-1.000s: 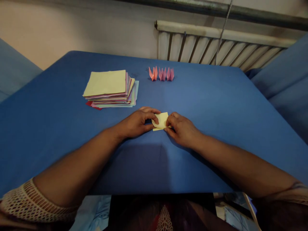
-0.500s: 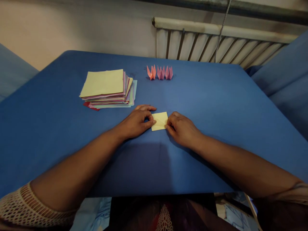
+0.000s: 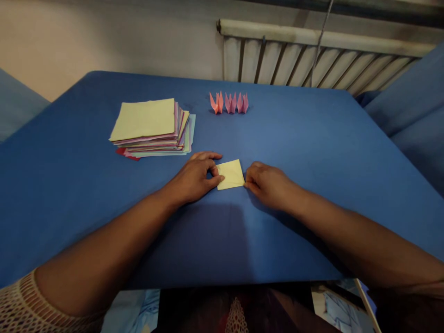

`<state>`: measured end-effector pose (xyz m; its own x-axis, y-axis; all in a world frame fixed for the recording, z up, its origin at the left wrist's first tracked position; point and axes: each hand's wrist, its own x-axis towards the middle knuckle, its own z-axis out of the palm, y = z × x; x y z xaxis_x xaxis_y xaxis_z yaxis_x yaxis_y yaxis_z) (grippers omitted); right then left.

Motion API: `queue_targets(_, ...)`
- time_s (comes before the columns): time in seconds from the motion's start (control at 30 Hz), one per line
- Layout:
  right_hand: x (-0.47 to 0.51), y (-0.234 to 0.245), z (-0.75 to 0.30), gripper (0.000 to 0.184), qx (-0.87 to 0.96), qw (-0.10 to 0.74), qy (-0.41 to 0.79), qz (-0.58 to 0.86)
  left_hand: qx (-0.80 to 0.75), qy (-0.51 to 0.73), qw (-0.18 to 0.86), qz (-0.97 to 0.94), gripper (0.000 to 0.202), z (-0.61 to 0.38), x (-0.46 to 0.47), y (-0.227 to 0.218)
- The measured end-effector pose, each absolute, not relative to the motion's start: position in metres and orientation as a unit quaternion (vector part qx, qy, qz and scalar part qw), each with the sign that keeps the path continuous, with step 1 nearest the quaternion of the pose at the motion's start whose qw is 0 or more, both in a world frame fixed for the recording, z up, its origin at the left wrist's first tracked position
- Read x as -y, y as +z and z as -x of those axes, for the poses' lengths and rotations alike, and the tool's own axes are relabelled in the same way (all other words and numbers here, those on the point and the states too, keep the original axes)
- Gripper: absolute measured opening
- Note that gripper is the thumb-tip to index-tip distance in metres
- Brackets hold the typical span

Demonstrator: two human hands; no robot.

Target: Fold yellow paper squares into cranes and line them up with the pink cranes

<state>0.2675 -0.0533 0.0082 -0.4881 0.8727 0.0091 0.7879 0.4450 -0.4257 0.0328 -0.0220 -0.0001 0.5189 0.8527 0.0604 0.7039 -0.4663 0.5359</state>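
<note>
A small folded square of yellow paper (image 3: 231,175) lies on the blue-covered table between my hands. My left hand (image 3: 198,179) holds its left edge, the thumb pressing on top and the other fingers curled beyond it. At the lower right corner, the bent fingertips of my right hand (image 3: 265,182) pinch the paper; the exact grip there is partly hidden. Faint crease lines cross the paper's surface.
A thick stack of coloured paper (image 3: 144,121), yellow on top, rests to the left. Three folded paper figures, one orange (image 3: 217,102) and two pinkish-purple (image 3: 231,103), stand farther back. Behind the table (image 3: 298,129) are a wall and a radiator (image 3: 277,53).
My right hand has moved slightly right, from the paper's right edge to its lower right corner, uncovering more of the paper. My left hand keeps its hold. The view has shifted slightly.
</note>
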Motion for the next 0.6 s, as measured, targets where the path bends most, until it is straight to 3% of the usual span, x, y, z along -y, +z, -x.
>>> queue_targets(0.17,0.041,0.012,-0.281,0.01,0.832,0.138,0.188,0.504,-0.459,0.168,0.227,-0.842,0.019,-0.032,0.022,-0.002)
queue_targets(0.27,0.053,0.013,-0.274,0.023,0.864,0.201,0.131,0.443,-0.463,0.166,0.225,-0.841,0.019,-0.032,0.023,0.0)
queue_targets(0.37,0.069,0.01,-0.266,0.035,0.903,0.161,0.1,0.386,-0.466,0.164,0.23,-0.838,0.018,-0.033,0.025,0.002)
queue_targets(0.47,0.077,0.006,-0.266,0.037,0.919,0.098,0.105,0.368,-0.462,0.168,0.228,-0.841,0.018,-0.033,0.025,0.002)
queue_targets(0.6,0.076,0.002,-0.269,0.039,0.925,0.077,0.093,0.359,-0.475,0.159,0.214,-0.839,0.016,-0.032,0.025,0.002)
